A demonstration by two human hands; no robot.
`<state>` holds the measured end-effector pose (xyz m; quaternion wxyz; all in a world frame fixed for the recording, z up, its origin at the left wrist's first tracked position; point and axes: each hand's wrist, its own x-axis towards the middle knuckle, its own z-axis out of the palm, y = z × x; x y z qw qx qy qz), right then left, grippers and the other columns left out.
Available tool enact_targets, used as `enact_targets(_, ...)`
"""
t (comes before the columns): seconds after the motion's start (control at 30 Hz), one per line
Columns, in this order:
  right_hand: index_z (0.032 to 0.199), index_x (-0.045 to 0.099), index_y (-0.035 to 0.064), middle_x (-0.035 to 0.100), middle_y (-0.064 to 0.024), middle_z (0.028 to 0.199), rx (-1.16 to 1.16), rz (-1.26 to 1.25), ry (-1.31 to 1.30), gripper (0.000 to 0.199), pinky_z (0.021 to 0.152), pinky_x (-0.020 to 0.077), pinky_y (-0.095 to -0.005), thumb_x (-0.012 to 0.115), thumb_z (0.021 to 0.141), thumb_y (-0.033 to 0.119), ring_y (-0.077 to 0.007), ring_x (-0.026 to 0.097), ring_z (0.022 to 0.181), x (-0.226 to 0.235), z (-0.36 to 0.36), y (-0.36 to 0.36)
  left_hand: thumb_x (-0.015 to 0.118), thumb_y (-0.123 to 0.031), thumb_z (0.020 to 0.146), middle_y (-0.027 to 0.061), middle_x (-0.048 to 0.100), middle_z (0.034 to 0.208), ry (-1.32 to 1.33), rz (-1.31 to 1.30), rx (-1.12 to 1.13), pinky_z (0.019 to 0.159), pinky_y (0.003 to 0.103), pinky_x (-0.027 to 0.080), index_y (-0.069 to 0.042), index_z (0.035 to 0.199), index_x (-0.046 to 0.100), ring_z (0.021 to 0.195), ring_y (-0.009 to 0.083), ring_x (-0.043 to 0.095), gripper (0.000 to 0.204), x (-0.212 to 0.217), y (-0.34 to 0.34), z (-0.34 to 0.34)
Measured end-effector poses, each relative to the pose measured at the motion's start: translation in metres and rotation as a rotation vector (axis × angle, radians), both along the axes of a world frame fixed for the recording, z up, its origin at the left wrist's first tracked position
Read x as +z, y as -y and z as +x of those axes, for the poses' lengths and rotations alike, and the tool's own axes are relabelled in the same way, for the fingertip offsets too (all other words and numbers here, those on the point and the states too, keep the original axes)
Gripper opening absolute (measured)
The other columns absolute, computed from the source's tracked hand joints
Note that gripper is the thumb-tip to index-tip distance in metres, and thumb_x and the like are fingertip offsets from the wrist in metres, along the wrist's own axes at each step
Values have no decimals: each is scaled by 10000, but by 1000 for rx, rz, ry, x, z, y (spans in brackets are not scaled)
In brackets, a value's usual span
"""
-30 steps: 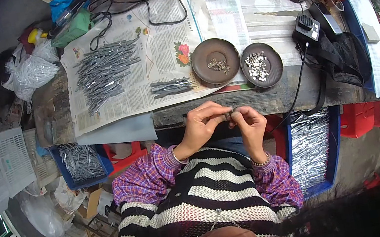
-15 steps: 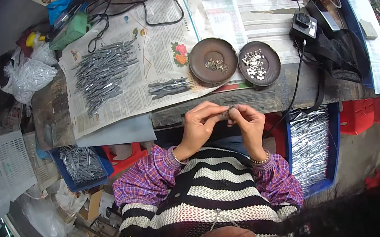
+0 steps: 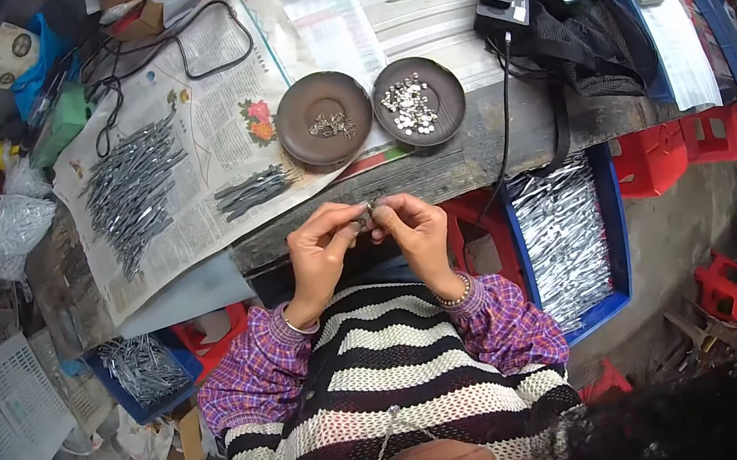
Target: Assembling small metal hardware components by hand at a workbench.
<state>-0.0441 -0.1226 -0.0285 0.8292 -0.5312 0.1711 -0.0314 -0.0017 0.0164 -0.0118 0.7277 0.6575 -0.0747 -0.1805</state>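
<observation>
My left hand [image 3: 323,250] and my right hand [image 3: 412,230] meet in front of the table's near edge, thumbs and fingertips pinched together. Between the fingertips shows a tiny metal piece [image 3: 369,207], mostly covered and too small to name. Just beyond the hands, a dark round dish [image 3: 298,139] holds small brassy metal parts. Beside it on the right, a second dark dish [image 3: 451,112] contains small shiny silver discs. A short row of slim grey metal pieces [image 3: 253,191] lies left of the dishes, with a larger heap of similar pieces [image 3: 139,187] farther left.
Newspaper [image 3: 212,100] covers part of the worn wooden table [image 3: 464,159]. A blue bin [image 3: 619,225] of shiny metal pieces stands at right; a smaller blue bin [image 3: 184,356] is at left. A black cable runs down from a black boxy device [image 3: 501,4] past the table edge.
The whole view has turned, shifting the table and dishes leftward and upward at the right side. Both hands stay pinched together, and a bit of metal now shows between the fingertips.
</observation>
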Motion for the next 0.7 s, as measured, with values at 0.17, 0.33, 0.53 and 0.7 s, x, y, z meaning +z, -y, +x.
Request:
enact_targets(0.17,878,635,-43,642,-49,742,43,-258,48,98,580,489,-203,607,860,49,-85,591,618,-3,1,6,537,110,806,24,587,880,-1,-1,-3,596,180,404,14,1008,662,682,57,499,257,1,2,1)
enact_targets(0.33,839,653,-48,638,-36,678,40,-185,19,102,530,479,-202,616,838,47,-77,588,582,6,7,7,534,112,812,33,588,894,8,18,-16,600,183,409,12,1015,661,686,60,499,260,0,1,2)
enact_targets(0.53,837,657,-49,640,-40,688,110,-66,-25,116,515,479,-208,613,842,59,-78,585,575,5,9,10,537,112,814,46,598,906,44,20,-13,646,183,438,6,1021,663,747,73,550,265,1,1,3)
enact_targets(0.7,847,660,-46,640,-47,682,111,-514,169,106,507,470,-213,623,827,51,-81,587,572,5,10,11,540,96,824,44,599,909,44,31,-15,656,182,443,14,1011,657,767,73,556,235,-2,-1,2)
